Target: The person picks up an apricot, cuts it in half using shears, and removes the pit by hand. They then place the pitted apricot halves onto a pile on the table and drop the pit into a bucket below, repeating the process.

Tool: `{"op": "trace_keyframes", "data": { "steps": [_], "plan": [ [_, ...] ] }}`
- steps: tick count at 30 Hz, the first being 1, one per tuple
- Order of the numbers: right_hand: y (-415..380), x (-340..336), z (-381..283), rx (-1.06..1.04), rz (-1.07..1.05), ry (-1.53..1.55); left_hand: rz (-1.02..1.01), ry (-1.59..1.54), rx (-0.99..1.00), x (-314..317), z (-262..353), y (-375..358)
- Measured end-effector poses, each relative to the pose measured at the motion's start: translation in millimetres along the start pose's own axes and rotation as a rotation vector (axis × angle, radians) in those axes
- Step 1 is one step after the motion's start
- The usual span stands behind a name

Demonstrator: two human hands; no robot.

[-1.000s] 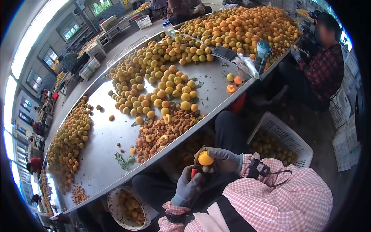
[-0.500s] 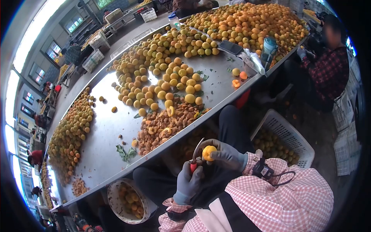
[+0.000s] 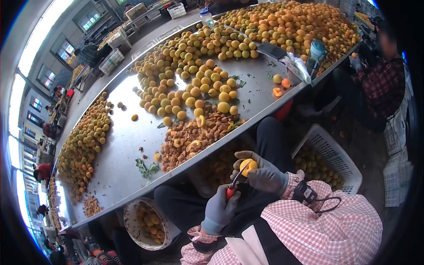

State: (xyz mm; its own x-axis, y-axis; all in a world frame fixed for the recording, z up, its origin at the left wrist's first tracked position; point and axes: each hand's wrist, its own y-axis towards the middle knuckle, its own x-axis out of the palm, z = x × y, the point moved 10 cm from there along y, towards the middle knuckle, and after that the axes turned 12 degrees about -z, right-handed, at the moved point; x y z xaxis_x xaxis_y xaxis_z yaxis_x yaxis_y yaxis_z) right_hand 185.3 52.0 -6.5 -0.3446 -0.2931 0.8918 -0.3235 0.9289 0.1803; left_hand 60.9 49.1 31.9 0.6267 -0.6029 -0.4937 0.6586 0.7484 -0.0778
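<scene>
My gloved left hand (image 3: 218, 212) is wrapped round the red handle (image 3: 230, 192) of a small knife. Its thin curved blade (image 3: 238, 177) points up and lies against a yellow-orange apricot (image 3: 248, 166). My right hand (image 3: 267, 175), also in a grey glove, grips the apricot between thumb and fingers. Both hands are above my lap, just off the near edge of the metal table (image 3: 119, 152). On the table close by lies a heap of brown pits (image 3: 185, 141) with a few bits of yellow flesh among them.
Apricots (image 3: 194, 88) are piled across the table, along with leaves (image 3: 145, 170), a phone (image 3: 271, 50) and a bottle (image 3: 316, 57). Below stand a white bucket (image 3: 129, 223) and a white crate (image 3: 349, 170), both holding fruit. Another person (image 3: 380, 88) sits at right.
The knife blade has come from beside the apricot onto it. My hands have shifted slightly right, and the whole view has moved a little.
</scene>
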Motion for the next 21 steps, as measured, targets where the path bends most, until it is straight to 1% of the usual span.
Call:
{"op": "trace_keyframes", "data": {
  "steps": [1, 5, 7, 9, 11, 13, 14, 15, 16, 17, 19, 20, 21],
  "plan": [
    [1, 3, 0, 0.003, -0.029, 0.008, 0.003, 0.004, 0.002, 0, -1, 0],
    [3, 13, 0, 0.028, -0.032, -0.015, 0.007, 0.025, 0.019, 2, -2, 0],
    [4, 12, 1, 0.018, -0.015, 0.064, 0.007, 0.034, 0.022, 3, -2, 1],
    [4, 9, 0, 0.016, -0.023, 0.076, 0.006, 0.044, 0.025, 3, -2, 0],
    [4, 8, -1, 0.013, -0.030, 0.088, 0.050, 0.065, 0.040, -2, 0, -3],
    [3, 7, -4, 0.032, -0.027, -0.053, 0.073, 0.063, 0.064, -6, 7, -2],
    [1, 6, -3, 0.032, -0.026, -0.051, 0.100, 0.061, 0.089, -10, 12, -2],
    [-2, 3, -3, 0.069, -0.003, -0.199, 0.100, 0.061, 0.087, -11, 14, -1],
    [-3, 1, -2, 0.107, 0.019, -0.346, 0.054, 0.065, 0.065, -8, 14, 0],
    [-4, 3, -1, 0.109, 0.019, -0.344, 0.007, 0.068, 0.044, -3, 13, 1],
    [-5, 9, 4, 0.178, -0.002, -0.472, 0.001, 0.064, 0.046, 0, 11, 2],
    [-5, 12, 7, 0.187, -0.055, -0.479, -0.007, 0.059, 0.051, 2, 11, 3],
    [-6, 13, 7, 0.187, -0.052, -0.477, -0.010, 0.058, 0.050, 3, 11, 3]
  ]
}}
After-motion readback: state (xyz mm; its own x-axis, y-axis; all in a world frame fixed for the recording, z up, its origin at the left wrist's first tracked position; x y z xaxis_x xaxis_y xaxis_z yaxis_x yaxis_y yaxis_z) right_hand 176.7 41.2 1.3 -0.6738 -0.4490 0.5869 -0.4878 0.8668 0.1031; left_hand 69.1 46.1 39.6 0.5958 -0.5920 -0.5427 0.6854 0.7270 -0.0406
